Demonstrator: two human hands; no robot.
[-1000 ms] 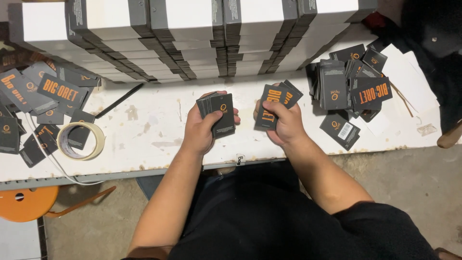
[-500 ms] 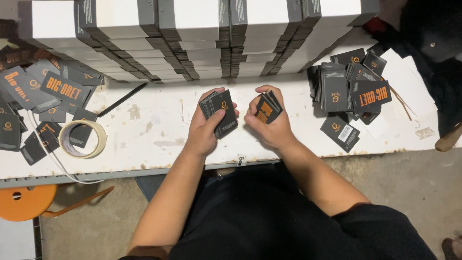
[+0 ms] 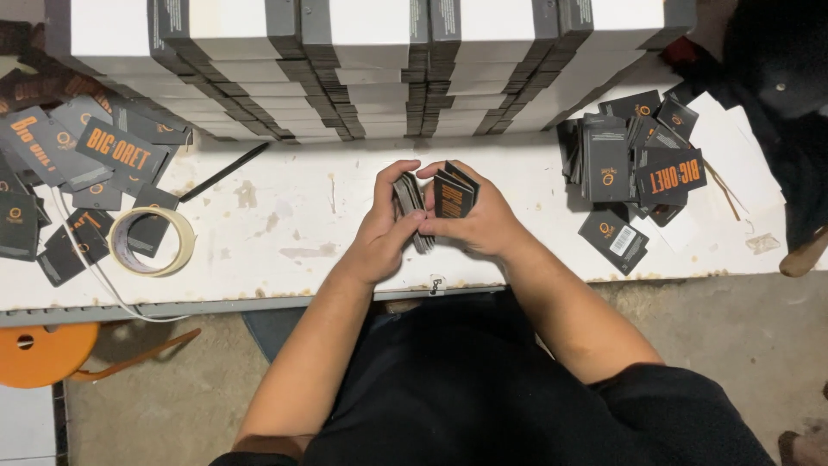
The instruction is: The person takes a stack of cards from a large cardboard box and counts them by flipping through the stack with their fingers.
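We held two small packs of dark paper tags above the white table [image 3: 517, 250], just in front of the stacked white boxes [image 3: 362, 78]. Our left hand [image 3: 384, 229] pinched one pack of tags [image 3: 409, 207] on edge; our right hand [image 3: 483, 226] clamped a fanned pack with orange print [image 3: 452, 193], the two packs nearly touching. We judged that the fanned cards could slide apart if our thumb eased, spilling onto the table. A slip sideways could also have mixed them into the loose tag pile [image 3: 634, 173] right of the boxes.
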